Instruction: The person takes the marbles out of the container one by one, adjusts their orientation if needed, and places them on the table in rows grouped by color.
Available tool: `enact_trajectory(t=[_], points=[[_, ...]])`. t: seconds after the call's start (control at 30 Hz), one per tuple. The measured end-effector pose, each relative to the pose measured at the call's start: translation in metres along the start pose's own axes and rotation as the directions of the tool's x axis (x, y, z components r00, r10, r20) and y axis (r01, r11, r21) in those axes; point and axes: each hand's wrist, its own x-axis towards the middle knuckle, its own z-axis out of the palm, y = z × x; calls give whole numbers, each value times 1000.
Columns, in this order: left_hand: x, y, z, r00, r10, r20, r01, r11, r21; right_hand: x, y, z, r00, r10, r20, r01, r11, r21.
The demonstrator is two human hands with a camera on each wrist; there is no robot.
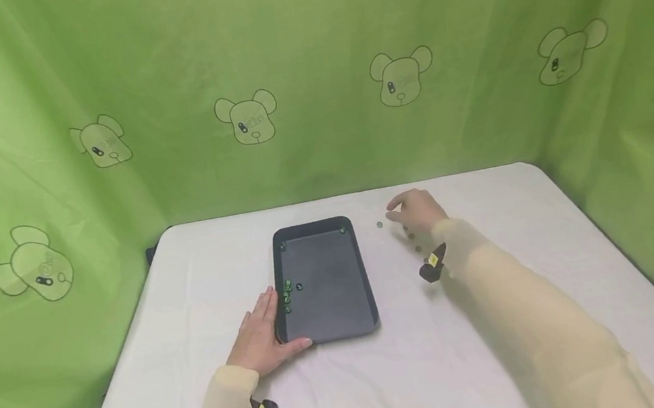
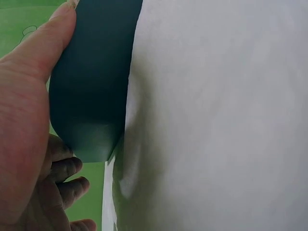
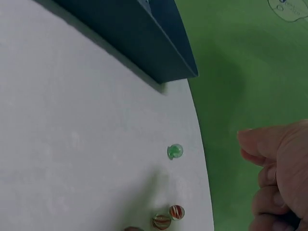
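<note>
My left hand [image 1: 261, 341] rests against the near left corner of a dark rectangular tray [image 1: 330, 332]. Its fingers lie along the tray's left side, and the thumb stretches along the near edge. Several green marbles [image 1: 287, 297] sit inside the tray, mostly by the left wall. To the right of the tray, my right hand [image 1: 418, 211] hovers over the table, thumb and index finger slightly apart. Nothing shows between them. A single green glass marble [image 3: 175, 151] lies on the table just left of those fingertips. Red-brown striped marbles [image 3: 176, 212] lie under and beside the right hand, partly hidden from the head view.
A white cloth [image 1: 446, 380] covers the table. Green curtains [image 1: 322, 164] with printed animal heads stand behind it and at both sides. The table's far edge [image 1: 470, 173] runs close behind the right hand.
</note>
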Motion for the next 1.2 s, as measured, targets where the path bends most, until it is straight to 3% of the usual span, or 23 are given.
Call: enact_trajectory(t=[0.3, 0.77, 1.2], points=[[1, -3, 3, 1000, 21, -15, -21, 1000, -2, -15, -22, 5, 996, -72, -51, 73, 997, 14], [-1, 0, 1, 1000, 20, -10, -20, 1000, 4, -29, -47, 21, 990, -141, -28, 142, 990, 22], [-2, 0, 0, 1000, 28, -5, -28, 1000, -9, -41, -78, 39, 993, -122, 4, 122, 993, 10]])
